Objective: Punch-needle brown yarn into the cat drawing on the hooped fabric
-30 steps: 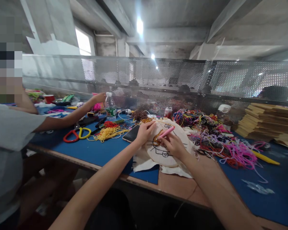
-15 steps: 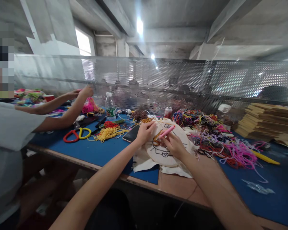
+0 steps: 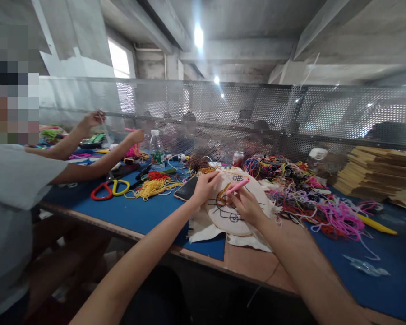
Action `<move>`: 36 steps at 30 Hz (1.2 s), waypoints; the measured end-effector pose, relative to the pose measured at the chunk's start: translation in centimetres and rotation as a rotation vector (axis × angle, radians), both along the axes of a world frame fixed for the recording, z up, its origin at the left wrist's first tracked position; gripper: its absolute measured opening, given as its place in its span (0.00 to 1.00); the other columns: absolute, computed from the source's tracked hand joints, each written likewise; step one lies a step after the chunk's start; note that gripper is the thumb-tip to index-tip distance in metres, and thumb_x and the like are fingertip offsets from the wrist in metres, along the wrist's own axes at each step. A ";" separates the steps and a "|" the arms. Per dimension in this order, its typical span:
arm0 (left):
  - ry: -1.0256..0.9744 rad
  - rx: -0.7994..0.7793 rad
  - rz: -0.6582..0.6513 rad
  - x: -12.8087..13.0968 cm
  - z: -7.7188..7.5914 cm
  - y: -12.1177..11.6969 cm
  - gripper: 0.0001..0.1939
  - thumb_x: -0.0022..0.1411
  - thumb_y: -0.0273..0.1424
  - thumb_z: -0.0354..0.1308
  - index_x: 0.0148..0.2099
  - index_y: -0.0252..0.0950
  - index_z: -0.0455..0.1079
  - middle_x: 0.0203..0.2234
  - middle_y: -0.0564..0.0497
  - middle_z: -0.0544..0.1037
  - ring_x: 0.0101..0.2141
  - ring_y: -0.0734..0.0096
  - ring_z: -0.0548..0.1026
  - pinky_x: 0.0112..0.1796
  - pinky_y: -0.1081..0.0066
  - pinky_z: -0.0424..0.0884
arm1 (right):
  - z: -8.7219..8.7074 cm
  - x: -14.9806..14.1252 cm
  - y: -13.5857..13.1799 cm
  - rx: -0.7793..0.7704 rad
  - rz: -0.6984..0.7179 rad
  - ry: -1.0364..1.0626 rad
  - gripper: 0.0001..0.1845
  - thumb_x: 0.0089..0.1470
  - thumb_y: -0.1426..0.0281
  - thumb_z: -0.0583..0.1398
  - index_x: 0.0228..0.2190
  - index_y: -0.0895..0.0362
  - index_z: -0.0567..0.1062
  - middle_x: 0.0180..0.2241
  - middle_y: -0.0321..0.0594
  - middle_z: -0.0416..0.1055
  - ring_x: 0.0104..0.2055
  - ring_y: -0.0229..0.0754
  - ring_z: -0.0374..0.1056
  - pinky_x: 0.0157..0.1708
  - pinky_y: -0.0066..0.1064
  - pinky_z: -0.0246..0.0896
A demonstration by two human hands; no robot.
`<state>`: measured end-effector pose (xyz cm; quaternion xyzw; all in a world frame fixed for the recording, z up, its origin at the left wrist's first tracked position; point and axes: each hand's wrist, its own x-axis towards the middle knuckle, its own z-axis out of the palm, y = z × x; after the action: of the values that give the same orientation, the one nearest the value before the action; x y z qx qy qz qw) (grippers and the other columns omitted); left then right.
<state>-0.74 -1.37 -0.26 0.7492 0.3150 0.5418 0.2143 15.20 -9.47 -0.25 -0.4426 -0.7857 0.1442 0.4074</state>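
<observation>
Round white cloth stretched in an embroidery hoop (image 3: pixel 253 221) lies on the table before me, with black outlines and a patch of brown-gold stitching (image 3: pixel 223 195). My left hand (image 3: pixel 205 186) is closed on the hoop's upper left rim, its thumb and fingers partly hidden. In my right hand (image 3: pixel 245 203) is a pink punch needle (image 3: pixel 238 186), held like a pen and tilted over the stitched patch. Its tip is hidden behind my fingers. Loose cloth corners hang out below the hoop.
A phone (image 3: pixel 186 189) lies left of the hoop, near yellow yarn (image 3: pixel 150 188) and red-and-yellow-handled scissors (image 3: pixel 102 192). Tangled yarn (image 3: pixel 338 216) and a yellow pen-like tool (image 3: pixel 377 224) are at right. A bottle (image 3: pixel 156 151) and can (image 3: pixel 237 159) stand behind. A co-worker's arms (image 3: pixel 98 164) reach in from the left.
The co-worker's hands have moved apart, one lifting up and left with thread. My own hands and the pink punch needle stay nearly in place; the view has shifted slightly.
</observation>
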 end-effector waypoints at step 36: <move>0.033 -0.051 0.051 0.0 0.2 -0.4 0.17 0.60 0.36 0.49 0.42 0.31 0.74 0.37 0.47 0.78 0.37 0.64 0.74 0.41 0.69 0.68 | -1.0 -0.3 0.9 0.188 0.118 -0.017 0.09 0.56 0.64 0.54 0.34 0.55 0.71 0.37 0.41 0.72 0.38 0.41 0.69 0.39 0.31 0.61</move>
<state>-0.72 -1.78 -0.07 0.7440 0.3512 0.5266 0.2141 14.89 -8.59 -1.28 -0.3566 -0.8239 0.0896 0.4312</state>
